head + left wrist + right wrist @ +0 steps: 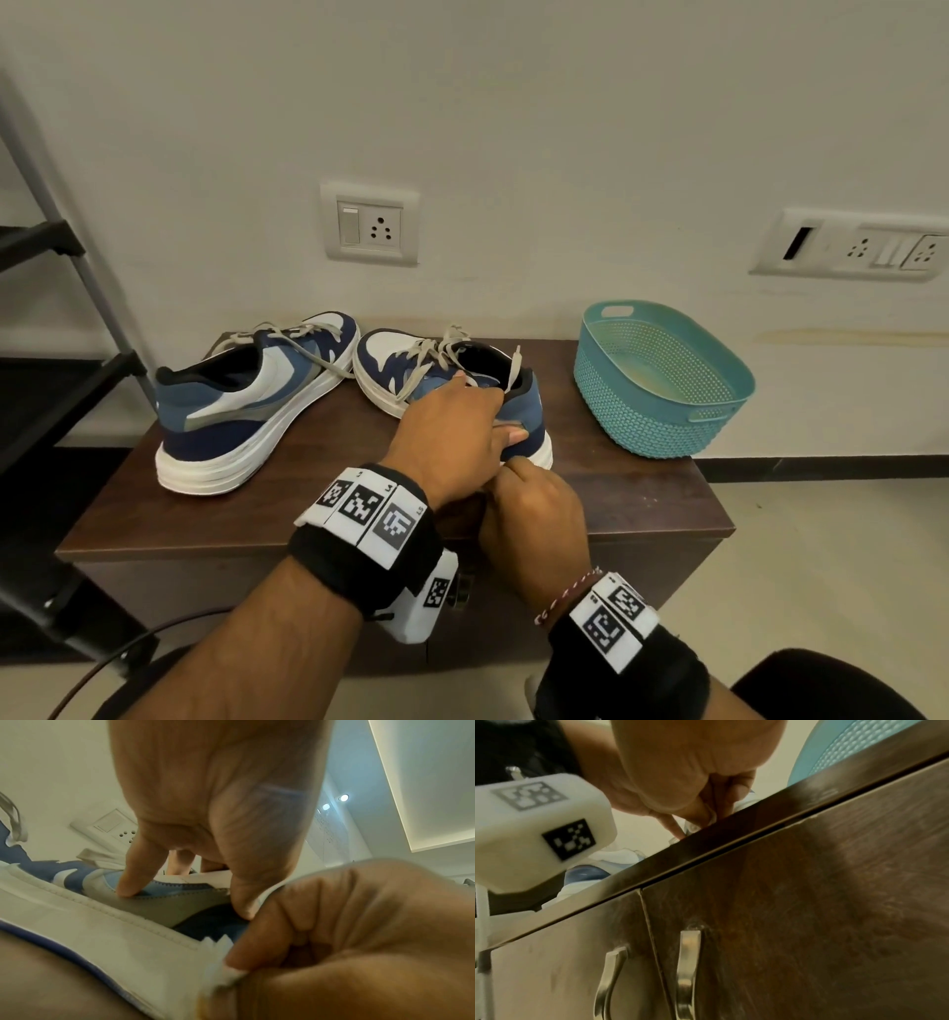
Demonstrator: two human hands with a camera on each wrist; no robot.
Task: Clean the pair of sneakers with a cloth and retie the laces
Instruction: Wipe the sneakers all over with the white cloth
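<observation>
Fingers (128, 882) of your left hand (452, 442) press straight on the right sneaker (441, 380) on the tabletop (318, 493), so brace firmly while your right hand (534, 519) pinches the white cloth (226, 971) along its sole.

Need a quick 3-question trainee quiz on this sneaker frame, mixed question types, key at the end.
1. True or false: the teal perforated plastic basket holds the second sneaker.
2. Which hand rests on the right-side blue-and-white sneaker: A left hand, B right hand?
3. Fill in: the right hand pinches a small white ___ against the sneaker's sole.

Key: 1 false, both sneakers stand on the dark wooden cabinet, the other sneaker on the left. 2 A. 3 cloth.
</observation>
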